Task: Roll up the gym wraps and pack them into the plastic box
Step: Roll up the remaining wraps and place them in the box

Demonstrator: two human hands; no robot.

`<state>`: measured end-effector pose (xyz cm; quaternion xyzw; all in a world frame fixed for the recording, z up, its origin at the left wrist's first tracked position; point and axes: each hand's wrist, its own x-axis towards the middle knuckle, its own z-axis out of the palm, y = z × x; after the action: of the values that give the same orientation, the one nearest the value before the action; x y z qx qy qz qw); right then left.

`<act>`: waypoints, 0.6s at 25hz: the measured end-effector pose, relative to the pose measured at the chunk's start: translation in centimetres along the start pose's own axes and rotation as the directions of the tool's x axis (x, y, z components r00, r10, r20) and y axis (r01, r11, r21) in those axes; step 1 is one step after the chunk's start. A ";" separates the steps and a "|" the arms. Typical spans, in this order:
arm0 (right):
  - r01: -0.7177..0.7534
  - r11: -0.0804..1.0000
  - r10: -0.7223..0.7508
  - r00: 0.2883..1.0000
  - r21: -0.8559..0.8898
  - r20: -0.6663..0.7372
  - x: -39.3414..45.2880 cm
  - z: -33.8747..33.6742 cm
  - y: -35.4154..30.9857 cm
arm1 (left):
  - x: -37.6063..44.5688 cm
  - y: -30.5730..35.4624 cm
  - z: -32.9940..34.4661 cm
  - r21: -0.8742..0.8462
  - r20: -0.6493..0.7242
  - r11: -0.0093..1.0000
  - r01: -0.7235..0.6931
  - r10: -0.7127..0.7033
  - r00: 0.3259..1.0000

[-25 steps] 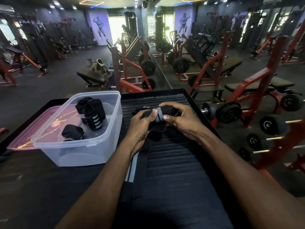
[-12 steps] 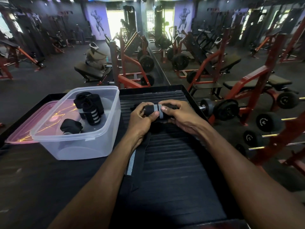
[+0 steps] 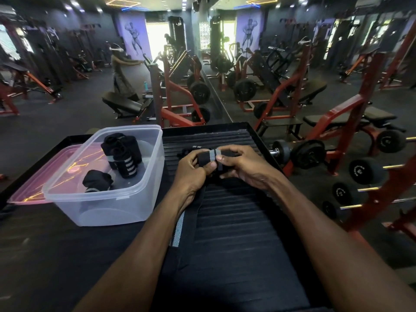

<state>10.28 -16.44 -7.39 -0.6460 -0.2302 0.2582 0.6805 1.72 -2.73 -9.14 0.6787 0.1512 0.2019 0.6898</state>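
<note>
Holding a half-rolled wrap [image 3: 208, 156] with both hands over the black ribbed mat [image 3: 236, 221]. The left hand [image 3: 192, 171] has its fingers curled round the left end of the roll with the thumb pressed on the front, and the right hand [image 3: 244, 167] grips the right end the same way, thumb right next to the grey stripe that runs round the middle. So both hands are closed on the roll, thumbs nearly touching.

The loose tail [image 3: 183, 224] of the wrap drops out from under the left hand and runs back along the inside of the left forearm, lying flat on the mat, grey stripe down one edge.

Just off to the left of the left hand sits the clear box [image 3: 108, 206], open on top. Inside it are rolled wraps [image 3: 122, 154]: a few black ones standing up together at the far side, one with grey stripes, and another one [image 3: 97, 181] lying nearer the front wall. Left of the box, touching it, is the pink lid [image 3: 33, 190], lying flat.

Out past the right hand there's a dumbbell rack [image 3: 364, 176], and beyond both hands the gym floor with red machines [image 3: 180, 91].
</note>
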 end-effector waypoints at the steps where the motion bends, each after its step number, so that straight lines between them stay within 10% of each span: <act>1: 0.001 0.999 -0.001 1.000 -0.037 -0.002 0.0 0.0 0.1 | 0.0 0.0 0.0 0.031 0.003 0.999 -0.012 0.012 1.000; 15: 0.098 0.976 -0.113 0.992 -0.194 -0.064 -0.1 -0.3 0.2 | -0.6 0.2 0.0 0.085 0.059 0.993 -0.077 0.073 0.996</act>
<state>10.36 -16.75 -7.59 -0.7040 -0.2624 0.1743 0.6365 1.18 -3.02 -9.00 0.7188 0.1149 0.2018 0.6553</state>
